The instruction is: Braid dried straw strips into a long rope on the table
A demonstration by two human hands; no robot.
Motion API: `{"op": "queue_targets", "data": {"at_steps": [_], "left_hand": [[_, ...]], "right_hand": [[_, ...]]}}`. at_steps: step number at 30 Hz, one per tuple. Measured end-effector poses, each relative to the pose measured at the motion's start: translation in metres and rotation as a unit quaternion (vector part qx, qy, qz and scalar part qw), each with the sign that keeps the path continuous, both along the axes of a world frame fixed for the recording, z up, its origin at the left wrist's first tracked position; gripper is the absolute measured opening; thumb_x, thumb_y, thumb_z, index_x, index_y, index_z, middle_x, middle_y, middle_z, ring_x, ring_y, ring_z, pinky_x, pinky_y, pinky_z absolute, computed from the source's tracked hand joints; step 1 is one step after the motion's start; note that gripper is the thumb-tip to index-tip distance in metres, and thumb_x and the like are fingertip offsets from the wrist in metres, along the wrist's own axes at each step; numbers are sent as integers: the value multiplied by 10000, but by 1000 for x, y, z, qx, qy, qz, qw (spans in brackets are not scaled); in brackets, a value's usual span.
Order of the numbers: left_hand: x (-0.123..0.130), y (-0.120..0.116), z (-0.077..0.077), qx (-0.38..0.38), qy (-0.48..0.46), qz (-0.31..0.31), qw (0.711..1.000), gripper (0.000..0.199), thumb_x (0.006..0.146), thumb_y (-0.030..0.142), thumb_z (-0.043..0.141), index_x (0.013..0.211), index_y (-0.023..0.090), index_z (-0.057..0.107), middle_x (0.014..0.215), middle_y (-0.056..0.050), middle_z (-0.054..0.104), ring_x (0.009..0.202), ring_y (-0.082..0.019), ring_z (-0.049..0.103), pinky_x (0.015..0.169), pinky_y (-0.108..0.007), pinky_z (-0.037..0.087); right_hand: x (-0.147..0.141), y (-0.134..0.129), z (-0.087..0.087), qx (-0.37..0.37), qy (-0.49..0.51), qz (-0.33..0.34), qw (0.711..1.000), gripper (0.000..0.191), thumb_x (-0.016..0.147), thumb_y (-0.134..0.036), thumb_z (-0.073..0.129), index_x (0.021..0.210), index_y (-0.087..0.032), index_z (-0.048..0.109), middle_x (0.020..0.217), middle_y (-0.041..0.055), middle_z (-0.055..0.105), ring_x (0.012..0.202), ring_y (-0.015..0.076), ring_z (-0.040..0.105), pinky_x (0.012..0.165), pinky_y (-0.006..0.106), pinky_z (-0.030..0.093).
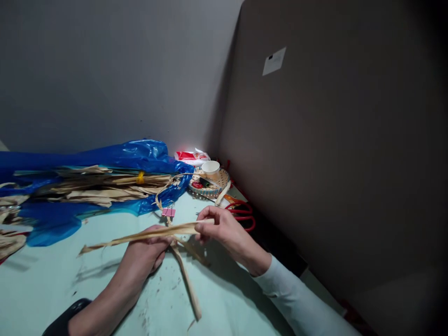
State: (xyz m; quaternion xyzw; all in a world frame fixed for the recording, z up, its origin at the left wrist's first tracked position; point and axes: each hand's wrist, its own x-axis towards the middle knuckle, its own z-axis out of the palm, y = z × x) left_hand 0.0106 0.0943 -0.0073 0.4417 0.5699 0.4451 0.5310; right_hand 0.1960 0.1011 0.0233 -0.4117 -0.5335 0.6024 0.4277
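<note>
A long pale dried strip (129, 237) lies roughly level across both hands, its frayed end out to the left. My left hand (152, 247) is closed around the strips where they cross, just below a pink binder clip (168, 212). Between thumb and fingers, my right hand (217, 228) pinches the right end of the level strip. A rolled strip (187, 282) runs down from the crossing toward the near side. Another strip (194, 252) slants down to the right, partly behind the hands. Above the clip, a thin twisted length (158, 198) curves up.
A blue plastic bag (140, 151) with bundled dried strips (119, 189) lies at the left. Behind the hands are a woven tray (220, 179), a white cup (210, 167) and a red-and-white packet (191, 157). Red-handled scissors (243, 212) lie beside the right hand, near the wall.
</note>
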Motion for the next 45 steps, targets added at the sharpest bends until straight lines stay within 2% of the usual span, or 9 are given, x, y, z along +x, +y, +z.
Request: {"op": "queue_targets", "data": {"at_steps": [5,9,16,23,29,37,40,43,45], "left_hand": [[-2,0,3,19,-28,-9,999,413,638,314,725,976,220,506,562,104,559,337,-5,290,381,-131,132],[-7,3,0,-3,-28,-45,999,449,683,372,729,1055,194,549,596,89,548,357,4,266,388,-141,118],[-12,6,-3,-26,-13,-78,997,410,684,380,741,1008,149,644,517,110,406,396,-19,225,402,-164,115],[-14,8,-5,-63,-6,-56,996,459,593,415,786,960,162,680,538,81,473,395,-19,286,414,-154,157],[-9,9,-2,-37,29,-51,998,374,621,466,726,810,147,676,376,102,380,343,-42,269,385,-174,124],[-12,11,-8,-28,45,-82,995,299,705,458,664,699,161,636,378,101,358,348,-26,236,389,-163,107],[-10,11,-7,-25,40,-81,996,305,698,469,664,715,165,635,395,103,364,350,-28,241,389,-163,120],[-9,12,-6,-13,40,-94,995,305,665,470,683,678,176,605,383,106,361,341,-36,253,382,-175,129],[-10,13,-6,-9,40,-111,993,307,668,474,684,685,179,602,377,107,363,341,-41,256,384,-182,130]], "right_hand": [[-11,-10,-8,-7,-15,4,1000,184,693,-154,578,757,-207,415,607,-22,633,548,129,582,519,211,404],[-10,-11,-9,25,-32,17,999,148,739,-167,565,725,-201,422,624,-27,587,623,141,604,532,204,393],[-7,-10,-11,77,-120,25,989,218,788,-288,657,698,-180,490,655,-40,515,574,89,437,516,193,326],[-10,-12,-12,84,-188,50,977,150,827,-241,584,706,-180,517,642,-25,574,566,98,488,526,198,332],[-12,-16,-9,116,-277,48,953,175,831,-248,593,680,-181,535,576,-42,511,557,95,432,516,210,278],[-8,-12,-10,125,-251,12,960,172,815,-236,585,671,-173,515,629,-29,523,591,105,449,551,222,318],[-9,-8,-15,104,-207,-5,973,101,808,-244,601,782,-178,528,707,-15,560,646,121,492,577,221,357],[-13,-3,-21,86,-148,24,985,185,784,-256,656,919,-181,553,781,-10,592,692,126,522,597,214,382],[-17,-1,-23,87,-137,41,986,164,786,-249,664,906,-170,586,755,-13,584,682,121,509,599,214,372]]}}
